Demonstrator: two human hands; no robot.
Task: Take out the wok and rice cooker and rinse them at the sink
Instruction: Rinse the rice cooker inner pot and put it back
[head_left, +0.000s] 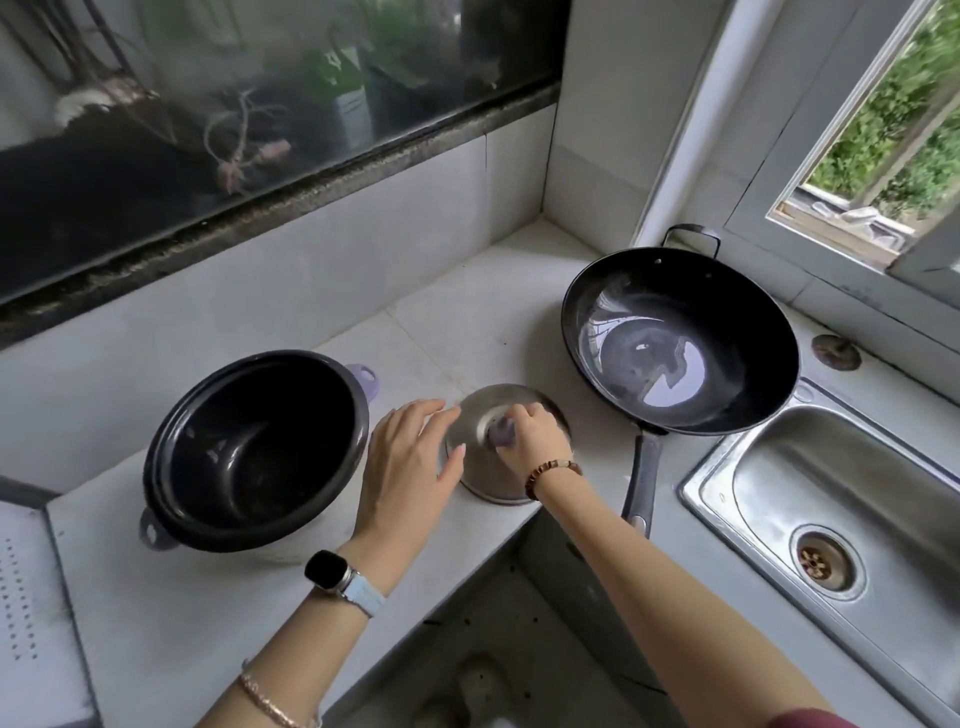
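Observation:
A black wok with a long grey handle stands on the white counter, right of centre, beside the steel sink. The rice cooker, black inside with lilac side handles, sits lidless on the left. Between them lies its steel lid, flat on the counter. My right hand is shut on the lid's lilac knob. My left hand hovers open at the lid's left edge, fingers spread and touching or nearly touching the rim.
The counter wraps an inner corner below a dark window ledge. A capped tap hole sits behind the sink. A perforated white surface lies at far left. The floor shows below the counter's front edge.

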